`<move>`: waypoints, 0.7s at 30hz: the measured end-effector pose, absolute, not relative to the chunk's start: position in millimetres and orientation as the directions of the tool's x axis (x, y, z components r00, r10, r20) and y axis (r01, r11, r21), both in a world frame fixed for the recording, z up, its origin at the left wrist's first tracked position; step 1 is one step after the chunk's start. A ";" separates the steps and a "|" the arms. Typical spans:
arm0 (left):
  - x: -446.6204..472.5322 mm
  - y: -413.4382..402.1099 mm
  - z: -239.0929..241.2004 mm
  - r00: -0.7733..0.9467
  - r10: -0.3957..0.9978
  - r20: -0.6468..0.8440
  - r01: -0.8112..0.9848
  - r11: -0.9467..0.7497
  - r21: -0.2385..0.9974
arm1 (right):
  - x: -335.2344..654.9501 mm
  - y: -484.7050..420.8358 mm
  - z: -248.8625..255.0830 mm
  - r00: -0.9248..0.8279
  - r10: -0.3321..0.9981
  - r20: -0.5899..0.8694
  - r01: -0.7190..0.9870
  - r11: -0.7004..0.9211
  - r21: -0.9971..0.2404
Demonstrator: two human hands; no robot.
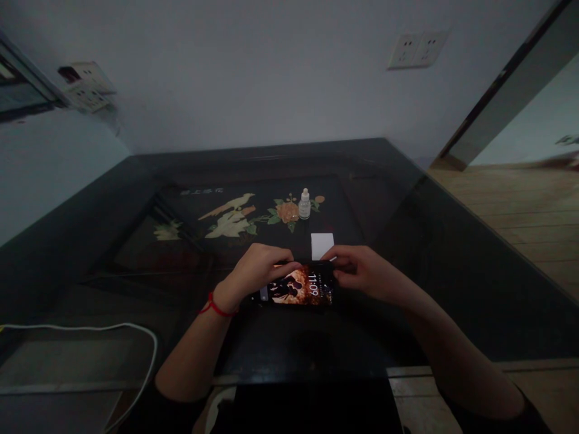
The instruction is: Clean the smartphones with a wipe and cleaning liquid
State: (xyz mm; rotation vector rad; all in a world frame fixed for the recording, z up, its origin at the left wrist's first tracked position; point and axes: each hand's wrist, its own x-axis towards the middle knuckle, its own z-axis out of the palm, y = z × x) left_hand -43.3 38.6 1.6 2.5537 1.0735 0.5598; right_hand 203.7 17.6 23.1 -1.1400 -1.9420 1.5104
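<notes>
A smartphone (292,286) lies sideways near the front of the dark table, its screen lit and showing 11:09. My left hand (253,271), with a red string bracelet on the wrist, grips its far left edge, the thumb over the screen's border. At the phone's right end, my right hand (362,271) has its fingers closed around the far corner. Just beyond those fingertips lies a white square (322,244), paper or cloth, partly covered by the hand. Farther back a small clear bottle (304,206) with a white dropper cap stands upright.
The glossy dark table (452,271) bears a bird-and-flower picture (230,220) and meets a pale wall. Wall sockets (418,49) are at upper right, more (90,87) at upper left. A white cable (90,327) loops at the lower left.
</notes>
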 end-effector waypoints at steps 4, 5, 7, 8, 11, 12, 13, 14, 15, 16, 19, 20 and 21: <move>-44.1 38.3 0.7 0.651 0.717 0.250 0.595 -0.686 0.418 | 202.2 15.8 23.9 -0.521 0.847 -0.104 0.409 0.142 -0.901; -44.0 37.8 1.0 0.649 0.717 0.256 0.590 -0.686 0.426 | 202.5 15.3 24.8 -0.522 0.848 -0.090 0.416 0.161 -0.895; -43.3 36.5 2.4 0.639 0.727 0.252 0.576 -0.669 0.470 | 204.1 14.6 26.9 -0.560 0.825 -0.081 0.380 0.168 -0.909; -42.7 35.8 3.3 0.629 0.739 0.243 0.569 -0.650 0.504 | 205.1 14.5 27.9 -0.581 0.810 -0.078 0.349 0.162 -0.923; -40.3 34.7 6.4 0.575 0.796 0.189 0.558 -0.550 0.621 | 207.9 15.7 29.5 -0.549 0.836 -0.025 0.296 0.167 -0.941; -39.3 34.8 7.3 0.545 0.821 0.168 0.558 -0.505 0.658 | 208.5 16.4 29.6 -0.513 0.858 0.006 0.290 0.179 -0.940; -38.3 35.3 8.0 0.510 0.847 0.152 0.555 -0.459 0.694 | 208.9 17.2 29.5 -0.482 0.875 0.035 0.280 0.192 -0.941; -37.2 35.9 8.5 0.472 0.871 0.137 0.546 -0.411 0.730 | 209.0 17.8 29.4 -0.455 0.888 0.063 0.259 0.200 -0.945; -36.1 36.7 8.8 0.431 0.894 0.127 0.530 -0.364 0.765 | 208.7 18.2 29.2 -0.426 0.900 0.090 0.229 0.204 -0.952; -35.0 37.6 8.8 0.385 0.915 0.123 0.508 -0.322 0.799 | 208.0 18.4 28.9 -0.389 0.914 0.117 0.195 0.206 -0.959; -31.6 40.2 7.0 0.231 0.965 0.126 0.431 -0.218 0.876 | 203.2 18.1 25.4 -0.239 0.951 0.194 0.125 0.229 -0.965; -30.5 40.7 5.9 0.183 0.975 0.123 0.407 -0.189 0.893 | 200.7 18.1 23.3 -0.204 0.957 0.208 0.118 0.235 -0.965; -29.3 41.0 4.4 0.142 0.983 0.113 0.383 -0.160 0.910 | 198.0 18.1 20.9 -0.187 0.960 0.209 0.113 0.233 -0.966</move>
